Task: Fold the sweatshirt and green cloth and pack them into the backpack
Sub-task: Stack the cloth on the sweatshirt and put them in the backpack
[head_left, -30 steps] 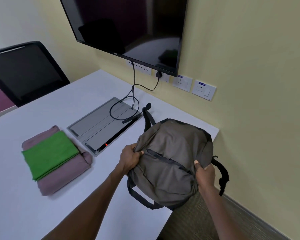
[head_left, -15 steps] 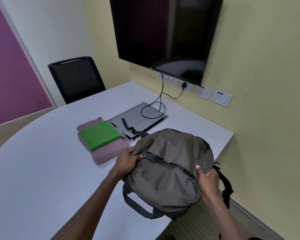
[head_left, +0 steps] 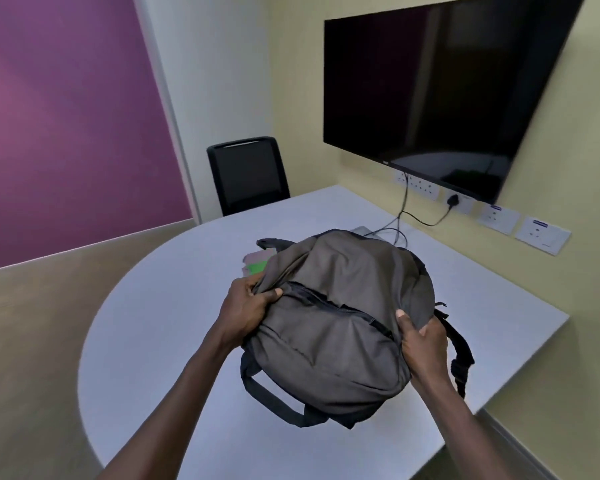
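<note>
Both hands on the backpack [head_left: 340, 317]. Left hand [head_left: 248, 306] clamped on a bunch of fabric at the bag's left edge, thumb pressing next to the end of the zip. Right hand [head_left: 421, 341] clamped on the right edge, thumb on top, fingers wrapped under. Bag is grey-brown, front face up toward the camera, held above the worktop [head_left: 153, 341] near its front-right part; can't tell if the underside touches the surface. Front pocket zip [head_left: 336, 306] runs diagonally between the two hands, looks closed. Black carry loop [head_left: 271, 396] hangs off the near end, shoulder strap [head_left: 459, 355] dangles off the right side past the right hand, another strap end [head_left: 274, 242] sticks out at the far left.

Sweatshirt [head_left: 258, 256] and green cloth [head_left: 257, 268] sit on the worktop just behind the bag, mostly hidden by it; only a pinkish corner and a green sliver show, green on top of pink. Both outside the bag.

Behind: wall screen [head_left: 437, 95], cable [head_left: 404, 209] dropping from the sockets to the worktop, black chair [head_left: 248, 174] at the far end.
</note>
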Action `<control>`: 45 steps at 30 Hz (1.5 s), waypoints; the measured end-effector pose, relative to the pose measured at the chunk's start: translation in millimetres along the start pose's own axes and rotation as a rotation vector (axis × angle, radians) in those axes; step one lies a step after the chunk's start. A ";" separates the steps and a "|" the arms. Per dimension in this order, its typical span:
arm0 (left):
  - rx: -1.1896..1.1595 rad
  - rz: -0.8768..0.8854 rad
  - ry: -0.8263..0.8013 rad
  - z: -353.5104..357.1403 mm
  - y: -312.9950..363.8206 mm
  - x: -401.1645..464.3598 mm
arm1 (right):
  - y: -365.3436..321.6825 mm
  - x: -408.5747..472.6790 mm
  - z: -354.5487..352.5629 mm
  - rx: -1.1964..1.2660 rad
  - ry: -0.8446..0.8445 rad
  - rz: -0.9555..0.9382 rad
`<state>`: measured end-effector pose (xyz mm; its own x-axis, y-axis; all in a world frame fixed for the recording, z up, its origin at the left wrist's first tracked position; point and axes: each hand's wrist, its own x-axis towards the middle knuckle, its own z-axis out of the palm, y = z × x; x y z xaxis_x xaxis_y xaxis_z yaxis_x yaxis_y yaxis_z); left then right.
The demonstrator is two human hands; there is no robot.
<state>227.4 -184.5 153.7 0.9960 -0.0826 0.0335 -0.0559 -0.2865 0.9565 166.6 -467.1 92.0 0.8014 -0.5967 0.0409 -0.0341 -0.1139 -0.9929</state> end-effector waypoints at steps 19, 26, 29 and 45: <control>-0.113 -0.106 0.330 -149.2 -64.6 36.3 | -13.2 31.0 218.3 -0.027 -0.350 -0.035; -0.230 -0.130 0.438 -215.7 -111.7 41.4 | -8.0 12.7 308.6 -0.139 -0.414 -0.045; -0.277 -0.141 0.497 -245.1 -138.0 47.2 | -10.2 7.7 351.6 -0.209 -0.458 -0.067; -0.372 -0.463 0.777 -277.5 -291.0 71.4 | 40.2 27.8 529.2 -0.581 -0.821 -0.109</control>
<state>334.1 157.8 -41.8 0.6899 0.6520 -0.3145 0.2449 0.1987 0.9490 503.5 -67.9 -5.9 0.9730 0.1464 -0.1786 -0.0461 -0.6349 -0.7712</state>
